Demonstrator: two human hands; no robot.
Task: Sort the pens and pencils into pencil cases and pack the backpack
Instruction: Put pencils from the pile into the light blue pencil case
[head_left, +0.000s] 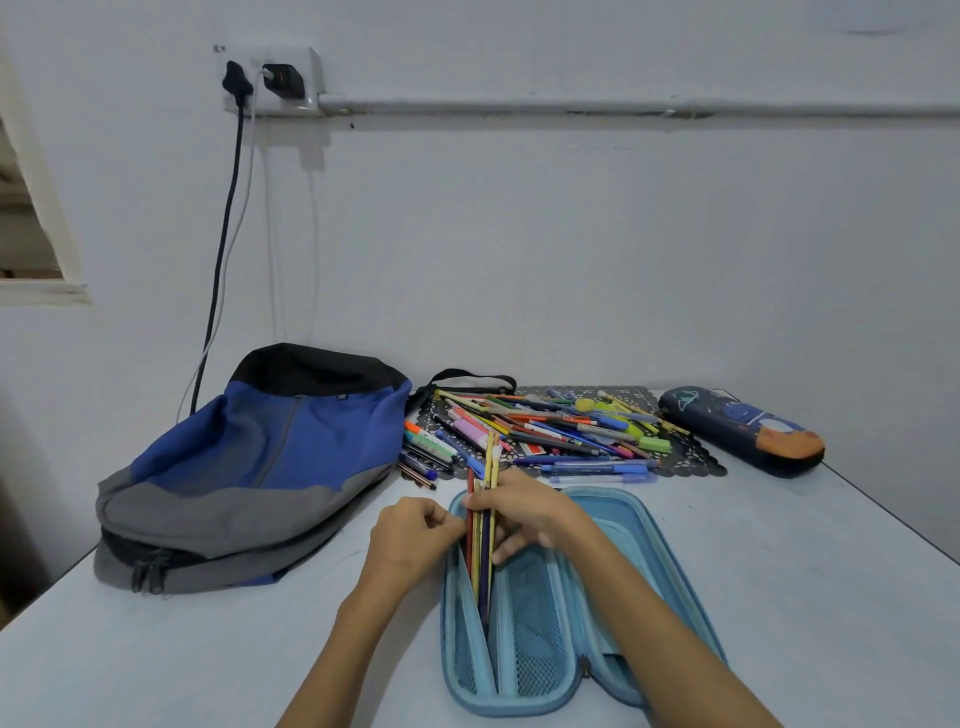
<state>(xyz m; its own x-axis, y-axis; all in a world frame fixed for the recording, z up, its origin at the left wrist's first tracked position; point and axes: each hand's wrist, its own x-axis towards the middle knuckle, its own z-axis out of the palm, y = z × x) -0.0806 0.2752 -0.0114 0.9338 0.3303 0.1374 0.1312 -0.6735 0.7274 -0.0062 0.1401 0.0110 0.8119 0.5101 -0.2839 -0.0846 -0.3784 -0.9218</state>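
Pencils stood end-on in the blue case, right hand in charge

The right hand (524, 512) gripped a bundle of pencils (483, 540) around its upper part, fingers curled round it. The left hand (410, 535) was curled too, its fingertips pinching at the left rim of the blue pencil case (519, 706), touching the bundle; exactly what they held could not be made out.

The case lay open on the tabletop (831, 597) directly in front of the person, its long axis running from near to far. The bundle followed the same line. Its lower ends were tucked into the left-hand mesh pocket and its upper ends stuck out past the far rim, tilted up towards the loose pile of pens and pencils (545, 431).

So the move seemed to be a slide along that axis, back towards the person, until the pencils sat wholly inside the pocket. The right hand was on top of the bundle and better placed to push, with the left steadying the case.

The pile lay just beyond the case on a black mat (691, 462). A dark pencil case (743, 428) lay closed to the far right, and the backpack (260, 467) lay zipped to the left
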